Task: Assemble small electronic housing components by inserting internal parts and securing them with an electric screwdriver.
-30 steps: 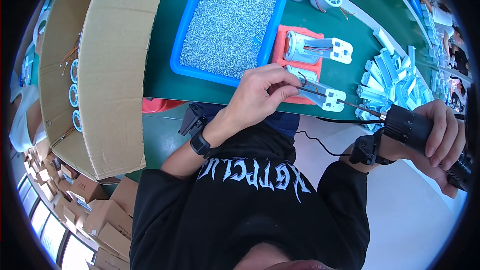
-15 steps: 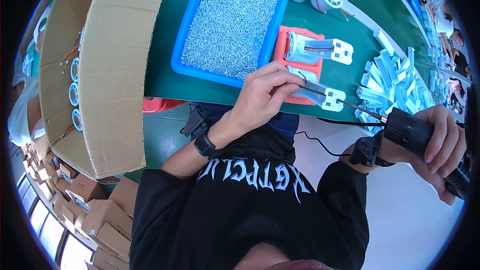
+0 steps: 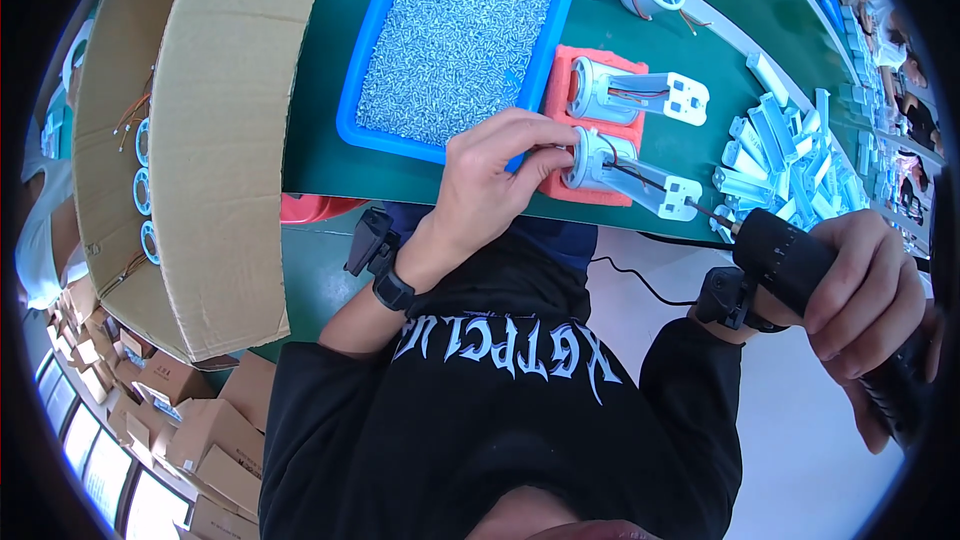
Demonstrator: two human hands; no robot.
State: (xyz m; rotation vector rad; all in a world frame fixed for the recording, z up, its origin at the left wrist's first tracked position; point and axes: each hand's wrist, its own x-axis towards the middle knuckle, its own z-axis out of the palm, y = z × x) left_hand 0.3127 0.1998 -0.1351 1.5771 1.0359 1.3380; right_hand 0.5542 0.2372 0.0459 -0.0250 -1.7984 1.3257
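Three white rings (image 3: 140, 190) show in one open cardboard box (image 3: 225, 140); one blue tray (image 3: 353, 70) holds countless screws (image 3: 450, 50). The left hand (image 3: 500, 165) is nearly closed, fingertips at the nearer cylinder's (image 3: 615, 151) rim—its grip I cannot tell. Pale lettering (image 3: 515, 345) crosses the black shirt (image 3: 500, 420). Two bracketed cylinders sit in red foam (image 3: 556, 90), two others behind. Right of an uncounted bracket pile (image 3: 780, 155), the right hand (image 3: 865, 290) wraps one black screwdriver (image 3: 785, 255), bit at the nearer end plate (image 3: 680, 198).
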